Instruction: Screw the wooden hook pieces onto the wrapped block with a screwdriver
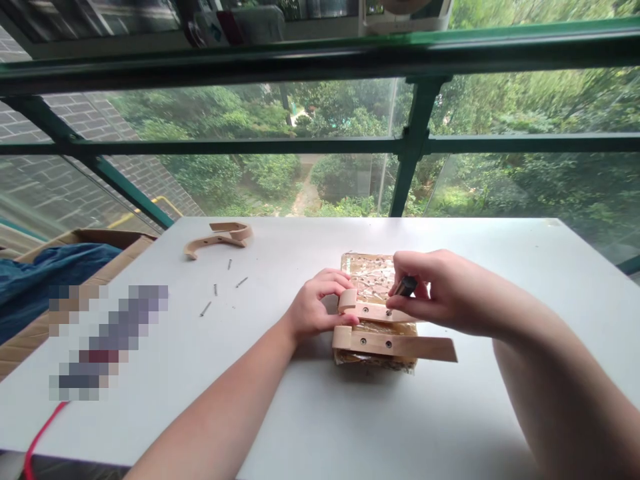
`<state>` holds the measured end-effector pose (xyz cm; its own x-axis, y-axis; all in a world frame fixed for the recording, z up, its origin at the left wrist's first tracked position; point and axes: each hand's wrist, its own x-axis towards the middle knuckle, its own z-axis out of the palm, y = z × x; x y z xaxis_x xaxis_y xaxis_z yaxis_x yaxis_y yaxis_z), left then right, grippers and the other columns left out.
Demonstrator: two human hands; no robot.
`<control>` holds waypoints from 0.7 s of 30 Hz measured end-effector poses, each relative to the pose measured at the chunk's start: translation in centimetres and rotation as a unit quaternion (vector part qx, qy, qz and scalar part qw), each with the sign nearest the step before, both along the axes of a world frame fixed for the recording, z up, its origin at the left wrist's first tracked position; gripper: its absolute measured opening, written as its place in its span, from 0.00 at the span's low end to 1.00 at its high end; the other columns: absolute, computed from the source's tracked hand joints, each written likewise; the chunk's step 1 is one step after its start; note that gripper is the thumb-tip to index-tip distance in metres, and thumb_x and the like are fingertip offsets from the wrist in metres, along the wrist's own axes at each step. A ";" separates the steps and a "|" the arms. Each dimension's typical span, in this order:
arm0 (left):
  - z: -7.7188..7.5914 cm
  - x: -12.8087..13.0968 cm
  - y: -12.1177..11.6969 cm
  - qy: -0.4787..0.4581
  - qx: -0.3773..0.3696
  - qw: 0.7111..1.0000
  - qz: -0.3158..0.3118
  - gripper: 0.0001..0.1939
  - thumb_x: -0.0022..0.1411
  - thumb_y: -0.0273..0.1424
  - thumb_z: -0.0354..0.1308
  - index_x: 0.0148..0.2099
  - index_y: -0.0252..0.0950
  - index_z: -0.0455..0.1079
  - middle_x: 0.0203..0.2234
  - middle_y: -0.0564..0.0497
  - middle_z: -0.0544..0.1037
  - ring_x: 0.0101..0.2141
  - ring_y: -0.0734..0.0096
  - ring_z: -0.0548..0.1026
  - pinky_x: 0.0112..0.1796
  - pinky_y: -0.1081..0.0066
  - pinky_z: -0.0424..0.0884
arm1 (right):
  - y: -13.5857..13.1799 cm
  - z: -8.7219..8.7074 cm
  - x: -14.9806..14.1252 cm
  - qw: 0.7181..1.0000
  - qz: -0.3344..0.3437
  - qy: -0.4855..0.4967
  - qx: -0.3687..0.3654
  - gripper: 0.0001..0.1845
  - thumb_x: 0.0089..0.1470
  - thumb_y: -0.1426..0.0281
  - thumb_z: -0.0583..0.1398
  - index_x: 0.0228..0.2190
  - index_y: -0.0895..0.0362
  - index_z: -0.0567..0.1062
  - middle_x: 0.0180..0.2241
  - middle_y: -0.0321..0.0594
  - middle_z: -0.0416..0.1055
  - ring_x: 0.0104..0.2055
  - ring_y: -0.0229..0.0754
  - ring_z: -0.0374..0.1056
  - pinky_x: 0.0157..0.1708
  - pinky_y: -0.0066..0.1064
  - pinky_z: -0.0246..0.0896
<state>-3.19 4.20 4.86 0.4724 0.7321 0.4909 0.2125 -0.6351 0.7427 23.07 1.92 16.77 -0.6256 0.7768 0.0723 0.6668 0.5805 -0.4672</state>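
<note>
bracing a curled wooden piece (373, 312) on a film-wrapped block (367, 267), the left hand (323, 303) clamps its curved end; the right hand (433, 293) pinches a dark tool (406, 287) near a screw (389, 313). the piece's long axis runs sideways between both hands, the screw nearer the right; a second wooden piece (420, 348) lies parallel, nearside of them.

Free: tabletop (530, 260) far right | Obstacles: screws (215, 290), wooden hooks (206, 243) left
</note>
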 end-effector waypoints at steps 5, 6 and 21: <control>-0.4 -0.1 0.2 0.002 0.014 1.000 -0.007 0.18 0.45 0.36 0.76 0.40 0.37 0.80 0.37 0.44 0.82 0.48 0.56 0.75 0.53 0.56 0.72 | 0.4 -0.2 -0.4 0.998 0.029 0.039 -0.045 0.03 0.60 0.67 0.58 0.35 0.53 0.69 0.31 0.34 0.73 0.30 0.36 0.65 0.30 0.28 0.58; -0.5 -0.1 0.3 0.002 0.016 1.000 -0.008 0.18 0.45 0.36 0.76 0.40 0.37 0.80 0.37 0.44 0.82 0.48 0.56 0.75 0.53 0.55 0.72 | 0.5 -0.2 -0.5 0.996 0.047 0.052 -0.055 0.02 0.61 0.68 0.58 0.36 0.53 0.70 0.33 0.35 0.73 0.32 0.37 0.66 0.31 0.28 0.59; -0.4 -0.3 0.1 0.016 -0.007 1.000 -0.007 0.15 0.50 0.37 0.73 0.39 0.36 0.78 0.39 0.43 0.81 0.50 0.55 0.74 0.55 0.54 0.70 | 0.0 0.3 -0.1 0.989 0.062 0.082 -0.110 0.09 0.58 0.74 0.56 0.41 0.54 0.72 0.36 0.38 0.75 0.33 0.38 0.69 0.32 0.29 0.63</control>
